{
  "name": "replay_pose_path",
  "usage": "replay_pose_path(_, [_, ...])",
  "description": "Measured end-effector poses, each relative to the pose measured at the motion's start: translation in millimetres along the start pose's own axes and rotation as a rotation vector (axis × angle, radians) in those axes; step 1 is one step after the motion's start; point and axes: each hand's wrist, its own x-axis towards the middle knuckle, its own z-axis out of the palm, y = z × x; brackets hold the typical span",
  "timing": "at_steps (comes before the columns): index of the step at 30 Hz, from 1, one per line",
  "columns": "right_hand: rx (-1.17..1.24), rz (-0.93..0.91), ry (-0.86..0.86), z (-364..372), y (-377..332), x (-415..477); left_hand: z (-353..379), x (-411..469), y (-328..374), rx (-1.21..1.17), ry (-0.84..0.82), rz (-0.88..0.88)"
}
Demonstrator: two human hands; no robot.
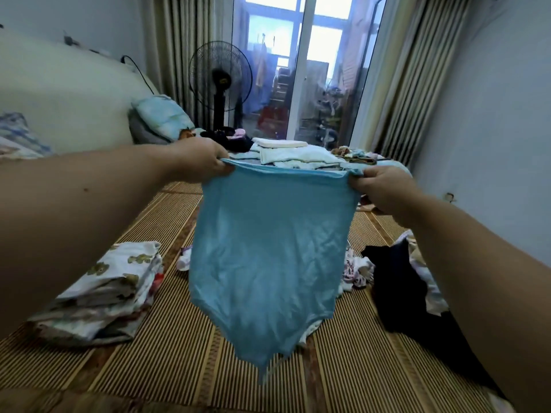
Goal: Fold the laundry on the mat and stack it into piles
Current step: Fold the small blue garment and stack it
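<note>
Left hand (202, 160) pinches one top corner of the light blue garment (268, 248), fingers curled over the hem. Right hand (384, 192) grips the opposite corner the same way. Hands are well apart, with the hem stretched nearly level between them and the left end slightly higher in frame. Garment hangs in the air in front of the person, over the middle of the mat (179, 353), wrinkled and tapering to a point at the bottom; can't tell if the tip touches the mat. Mat is woven with brown and tan stripes. On it, left side under the left forearm: a folded pile (101, 290) with a bear-print cloth on top. Right side, beside the right forearm: a dark garment (399, 281) lying unfolded over some lighter cloth. Small patterned pieces (356, 271) lie loose between the two, partly hidden behind the blue fabric. At the far end, just beyond the hands: a stack of white folded items (295, 156), with more loose clothes around it. Room: standing fan (220, 76) in front of a sliding glass door (301, 70), striped curtains (417, 79) on both sides, light blue pillow (162, 116) leaning on a cream padded backrest (65, 99) at left, plain wall (501, 114) at right.
</note>
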Motion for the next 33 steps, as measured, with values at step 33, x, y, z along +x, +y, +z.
replay_pose_path(33, [0.067,0.658,-0.849,65.5,151.0,-191.4,187.3,-176.1,-2.0,-0.082,-1.172,0.273])
